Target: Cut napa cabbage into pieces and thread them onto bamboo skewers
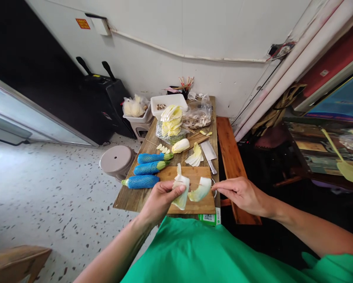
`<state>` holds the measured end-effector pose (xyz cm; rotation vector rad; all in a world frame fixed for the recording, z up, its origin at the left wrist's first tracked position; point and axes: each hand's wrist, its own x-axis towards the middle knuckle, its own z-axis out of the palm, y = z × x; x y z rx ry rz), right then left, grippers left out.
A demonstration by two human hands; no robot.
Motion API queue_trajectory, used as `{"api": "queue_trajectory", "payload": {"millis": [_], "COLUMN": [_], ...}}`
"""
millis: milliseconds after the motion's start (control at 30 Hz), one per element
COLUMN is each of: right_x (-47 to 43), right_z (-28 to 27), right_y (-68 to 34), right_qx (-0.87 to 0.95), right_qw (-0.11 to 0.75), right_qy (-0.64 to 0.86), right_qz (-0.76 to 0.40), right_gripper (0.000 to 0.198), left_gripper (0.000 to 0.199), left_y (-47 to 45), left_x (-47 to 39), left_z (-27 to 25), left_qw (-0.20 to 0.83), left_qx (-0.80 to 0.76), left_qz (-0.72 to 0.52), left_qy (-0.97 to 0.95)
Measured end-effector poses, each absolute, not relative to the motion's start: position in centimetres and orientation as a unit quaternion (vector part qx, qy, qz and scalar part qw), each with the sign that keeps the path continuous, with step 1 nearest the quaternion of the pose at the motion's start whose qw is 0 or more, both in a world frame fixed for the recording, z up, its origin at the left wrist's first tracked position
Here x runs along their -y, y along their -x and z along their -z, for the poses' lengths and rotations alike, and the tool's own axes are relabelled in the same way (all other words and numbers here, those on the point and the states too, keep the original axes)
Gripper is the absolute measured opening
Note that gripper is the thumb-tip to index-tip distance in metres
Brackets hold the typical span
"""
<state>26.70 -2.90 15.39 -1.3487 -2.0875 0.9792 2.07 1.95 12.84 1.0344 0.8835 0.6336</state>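
My left hand (164, 196) pinches a pale napa cabbage leaf (182, 192) between thumb and fingers. A thin skewer runs through this leaf and a second cabbage piece (202, 190) to its right. The fingers of my right hand (238, 192) are closed on the skewer's right end. Both pieces hang above a wooden cutting board (194, 173). Just behind the board lie loose cabbage leaves (195, 156), a small cabbage heart (180, 146) and a cleaver (209, 155). Bare skewers (198, 138) are bundled beside the heart.
Several zucchini in blue foam nets (142, 181) lie at the table's left. Skewered cabbage (172, 120) is piled farther back, near a white tub (168, 103) and bagged mushrooms (198, 116). A stool (116, 159) stands left of the table, a wooden bench (232, 149) right.
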Motion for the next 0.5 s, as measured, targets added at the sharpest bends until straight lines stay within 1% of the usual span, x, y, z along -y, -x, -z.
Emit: {"api": "queue_trajectory", "payload": {"millis": [100,233,300,400,500], "right_x": [2.6,2.2,2.2,2.4,2.7], "right_z": [-15.4,-15.6,-15.7,-15.8,-15.6], "right_y": [-26.1,-25.7,-25.8,-26.1,-26.3], "right_qx": [0.745,0.735,0.728,0.715,0.708], "right_qw": [0.247,0.263,0.266,0.267,0.263], "right_qy": [0.485,0.472,0.47,0.476,0.478], "right_qz": [-0.385,-0.41,-0.422,-0.436,-0.448], "right_gripper": [0.027,0.027,0.028,0.028,0.028], "left_gripper": [0.024,0.02,0.018,0.025,0.014], "left_y": [-2.6,-3.2,-3.4,-3.6,-3.6], "left_x": [-1.8,-2.2,-2.4,-2.6,-2.6], "left_z": [-13.2,-13.5,-13.6,-13.2,-12.6], "left_qw": [0.73,0.701,0.71,0.736,0.74], "left_qx": [-0.385,-0.383,-0.391,-0.398,-0.393], "left_qz": [-0.279,-0.316,-0.338,-0.34,-0.32], "left_qy": [-0.49,-0.512,-0.479,-0.429,-0.443]}}
